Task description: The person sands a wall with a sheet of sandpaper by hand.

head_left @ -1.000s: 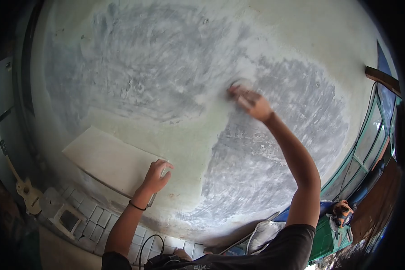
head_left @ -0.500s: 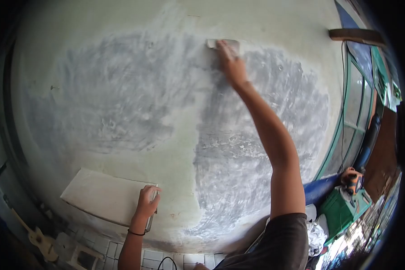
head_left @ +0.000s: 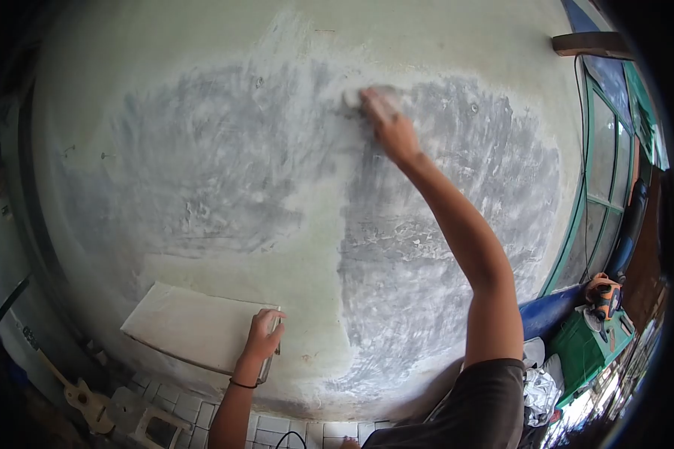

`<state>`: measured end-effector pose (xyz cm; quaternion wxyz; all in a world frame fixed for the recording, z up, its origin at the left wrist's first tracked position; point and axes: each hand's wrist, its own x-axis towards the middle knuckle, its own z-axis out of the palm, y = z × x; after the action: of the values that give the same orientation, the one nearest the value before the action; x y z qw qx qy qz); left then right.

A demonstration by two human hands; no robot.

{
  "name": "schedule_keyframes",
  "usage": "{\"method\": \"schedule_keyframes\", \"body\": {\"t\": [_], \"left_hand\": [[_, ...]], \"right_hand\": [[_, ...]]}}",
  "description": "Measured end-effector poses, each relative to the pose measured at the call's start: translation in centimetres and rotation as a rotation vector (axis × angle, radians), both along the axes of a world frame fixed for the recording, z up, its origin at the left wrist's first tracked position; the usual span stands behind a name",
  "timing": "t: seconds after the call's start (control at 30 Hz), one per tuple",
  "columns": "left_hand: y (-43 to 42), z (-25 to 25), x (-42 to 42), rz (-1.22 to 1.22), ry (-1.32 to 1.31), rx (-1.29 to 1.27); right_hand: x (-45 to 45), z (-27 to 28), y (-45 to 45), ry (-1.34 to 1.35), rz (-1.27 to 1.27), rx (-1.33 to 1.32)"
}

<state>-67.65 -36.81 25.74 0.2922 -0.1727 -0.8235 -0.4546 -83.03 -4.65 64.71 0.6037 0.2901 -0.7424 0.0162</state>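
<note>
My right hand (head_left: 393, 127) is raised to the upper middle of the wall (head_left: 307, 217), pressing a pale flat sheet of sandpaper (head_left: 354, 98) against it. Hand and sheet are smeared by motion, and the palm side is hidden. Around them the pale green paint has rough grey patches with whitish streaks and flaking spots. Lower down, my left hand (head_left: 262, 333) has its fingers curled over the right edge of a white box-like ledge (head_left: 195, 322) on the wall. A dark band circles the left wrist.
To the right stand a green container (head_left: 584, 355) with an orange-and-black power tool (head_left: 603, 296) on top, a blue barrel (head_left: 550, 310) and a green-framed window (head_left: 603, 165). A small guitar (head_left: 88, 404) is at lower left. Tiled floor (head_left: 273, 426) runs below.
My right hand has slid the sheet a little down the wall. The left hand keeps its place on the ledge. The whole view has shifted slightly, so most things appear further right.
</note>
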Motion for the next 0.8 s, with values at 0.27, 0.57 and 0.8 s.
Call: {"method": "schedule_keyframes", "body": {"t": [0.27, 0.57, 0.8], "left_hand": [[-0.3, -0.5, -1.0, -0.009, -0.012, -0.014], [-0.7, -1.5, -1.6, 0.019, 0.076, -0.017], [-0.6, -1.3, -0.9, 0.017, 0.116, -0.033]], "right_hand": [[-2.5, 1.1, -1.8, 0.342, 0.179, 0.227], [0.0, 3.5, -5.7, 0.359, 0.084, -0.182], [-1.2, 2.6, -6.5, 0.393, 0.079, -0.028]]}}
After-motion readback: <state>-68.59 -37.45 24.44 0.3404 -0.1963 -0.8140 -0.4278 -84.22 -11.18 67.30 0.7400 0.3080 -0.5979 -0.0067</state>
